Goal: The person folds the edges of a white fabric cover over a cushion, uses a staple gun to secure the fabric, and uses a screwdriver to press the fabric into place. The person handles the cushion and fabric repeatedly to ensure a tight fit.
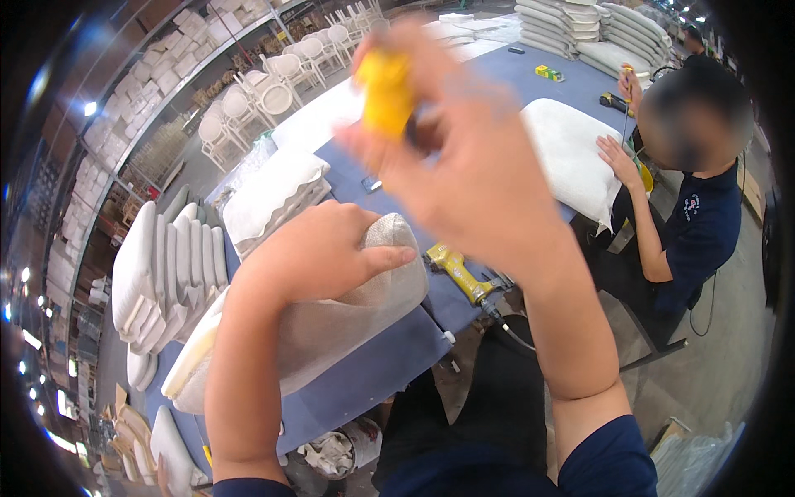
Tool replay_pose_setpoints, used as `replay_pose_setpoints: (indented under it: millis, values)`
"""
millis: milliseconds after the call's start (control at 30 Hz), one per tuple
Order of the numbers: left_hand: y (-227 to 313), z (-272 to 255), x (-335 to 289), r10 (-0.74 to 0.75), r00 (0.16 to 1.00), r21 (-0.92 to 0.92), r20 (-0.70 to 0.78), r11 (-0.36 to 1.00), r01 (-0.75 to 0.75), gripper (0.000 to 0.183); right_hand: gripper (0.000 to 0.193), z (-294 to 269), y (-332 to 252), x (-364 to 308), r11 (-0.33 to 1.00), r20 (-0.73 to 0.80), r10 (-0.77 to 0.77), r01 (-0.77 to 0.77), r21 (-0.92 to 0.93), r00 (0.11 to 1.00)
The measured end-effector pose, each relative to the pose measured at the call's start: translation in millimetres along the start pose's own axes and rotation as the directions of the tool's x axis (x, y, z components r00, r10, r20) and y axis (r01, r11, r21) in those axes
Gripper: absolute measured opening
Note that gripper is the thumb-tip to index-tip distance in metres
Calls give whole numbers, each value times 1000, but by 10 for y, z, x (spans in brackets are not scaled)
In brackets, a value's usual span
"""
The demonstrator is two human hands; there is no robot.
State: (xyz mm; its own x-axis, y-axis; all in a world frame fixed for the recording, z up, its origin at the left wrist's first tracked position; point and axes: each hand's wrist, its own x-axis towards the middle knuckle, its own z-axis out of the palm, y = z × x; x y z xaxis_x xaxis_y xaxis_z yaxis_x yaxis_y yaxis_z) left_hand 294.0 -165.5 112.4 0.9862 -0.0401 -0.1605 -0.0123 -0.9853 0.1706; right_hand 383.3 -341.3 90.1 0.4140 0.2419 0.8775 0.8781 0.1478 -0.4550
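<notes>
My left hand [319, 253] is closed on the upper edge of a seat cushion [356, 319], thumb on the near side. The cushion is tilted up on edge, and its pale woven cover and thin backing cloth show. Raised above the table, my right hand [464, 149] grips a yellow object [387, 91] with dark parts. Motion blurs it, so its kind is unclear. A yellow air staple gun [460, 273] lies on the blue-covered table [397, 352], just right of the cushion, with a hose joined to it.
Stacked cushions [170, 265] stand at the left, and more cushion piles [559, 29] at the far right. At right a co-worker [696, 199] handles a white cushion [571, 157]. A small yellow-green box [548, 74] lies at the back. White chairs [273, 91] stand beyond the table.
</notes>
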Motion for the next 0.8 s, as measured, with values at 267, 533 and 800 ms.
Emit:
replay_pose_setpoints:
  millis: [267, 533, 800]
  values:
    - [25, 58, -80, -20, 997, -26, -80, 999, 18, 69, 41, 85, 16, 61, 980, 223, 134, -95, -176, 966]
    - [135, -103, -23, -126, 990, -8, 66, 992, 127, 69, 41, 140, 206, -85, 960, 210, 271, -281, 17, 939]
    - [38, -111, 33, 2, 999, 55, 36, 998, -4, 76, 33, 259, 560, -329, 885, -53, 303, -261, 385, 951]
